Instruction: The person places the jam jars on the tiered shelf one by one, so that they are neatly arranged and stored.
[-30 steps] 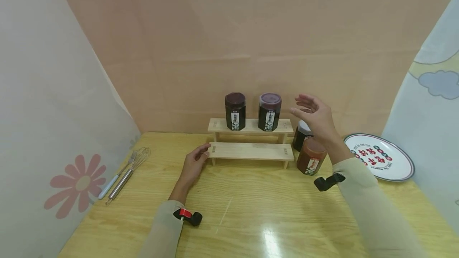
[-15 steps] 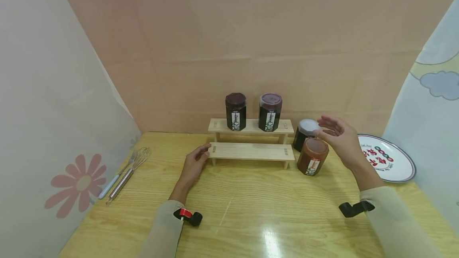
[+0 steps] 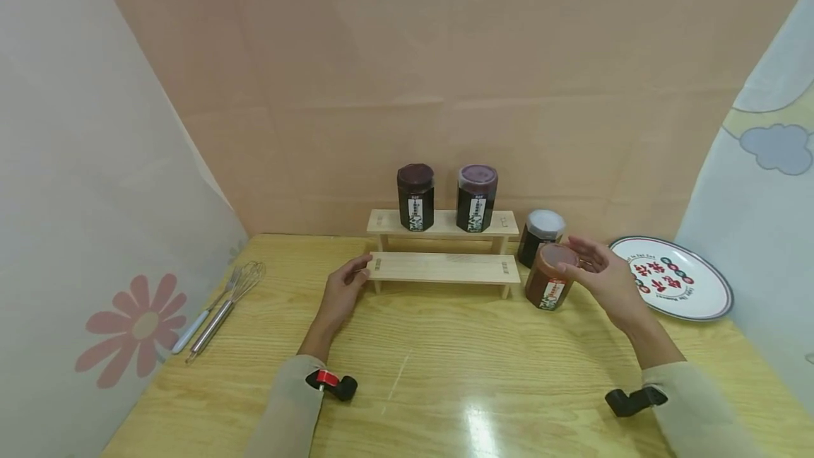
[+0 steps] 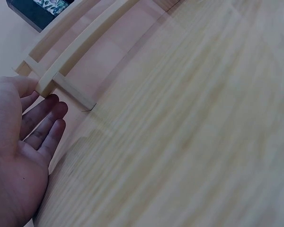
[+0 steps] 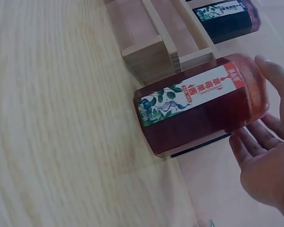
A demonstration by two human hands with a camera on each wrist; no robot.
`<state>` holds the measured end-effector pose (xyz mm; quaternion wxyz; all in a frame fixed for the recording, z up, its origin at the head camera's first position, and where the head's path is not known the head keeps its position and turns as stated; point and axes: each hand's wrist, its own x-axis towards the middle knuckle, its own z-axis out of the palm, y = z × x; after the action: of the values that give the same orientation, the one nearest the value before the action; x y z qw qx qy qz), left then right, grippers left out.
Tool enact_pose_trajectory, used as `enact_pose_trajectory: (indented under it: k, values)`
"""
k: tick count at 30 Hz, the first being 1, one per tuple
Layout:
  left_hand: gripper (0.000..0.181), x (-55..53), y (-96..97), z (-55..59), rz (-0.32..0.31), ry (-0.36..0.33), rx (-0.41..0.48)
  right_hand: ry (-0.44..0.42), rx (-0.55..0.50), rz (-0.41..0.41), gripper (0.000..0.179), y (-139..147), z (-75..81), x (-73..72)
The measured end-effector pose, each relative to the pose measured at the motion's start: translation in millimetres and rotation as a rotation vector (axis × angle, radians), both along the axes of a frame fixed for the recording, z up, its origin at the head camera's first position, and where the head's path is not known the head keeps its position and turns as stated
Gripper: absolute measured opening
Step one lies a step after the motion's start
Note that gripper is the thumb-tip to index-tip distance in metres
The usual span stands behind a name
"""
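Observation:
My left hand (image 3: 342, 293) pinches the left end of the lower board of a two-step wooden shelf (image 3: 445, 268); in the left wrist view its thumb lies at the board's end, other fingers beside it. My right hand (image 3: 610, 285) is around the right side of the lid of a reddish-brown jam jar (image 3: 545, 281) on the table. Thumb and fingers are loosely curved on either side of this lid in the right wrist view; whether they press it is unclear. Two dark jars, one on the left (image 3: 416, 196) and one on the right (image 3: 477, 198), stand on the upper step.
A white-lidded dark jar (image 3: 537, 242) stands behind the reddish-brown one. Farther right lies an oval white plate (image 3: 706, 295) with red lettering. A whisk (image 3: 219, 324) and a fork (image 3: 197, 324) lie at the left. An orange-brown backdrop (image 3: 445, 55) rises behind the shelf.
My right hand has come down from beside the upper step, swung to the right, then closed in leftward on the reddish-brown jar's lid. My left hand stays at the shelf's end.

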<state>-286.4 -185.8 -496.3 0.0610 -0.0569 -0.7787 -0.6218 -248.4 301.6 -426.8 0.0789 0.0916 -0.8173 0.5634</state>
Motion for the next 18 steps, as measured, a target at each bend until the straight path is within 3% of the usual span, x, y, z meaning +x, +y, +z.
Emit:
enact_pose_trajectory:
  k: [18]
  values:
    - [0.035,0.5,-0.6,1.4,-0.007,0.012,0.005,-0.039,0.007,0.071,0.073,-2.9,-21.1,-4.2]
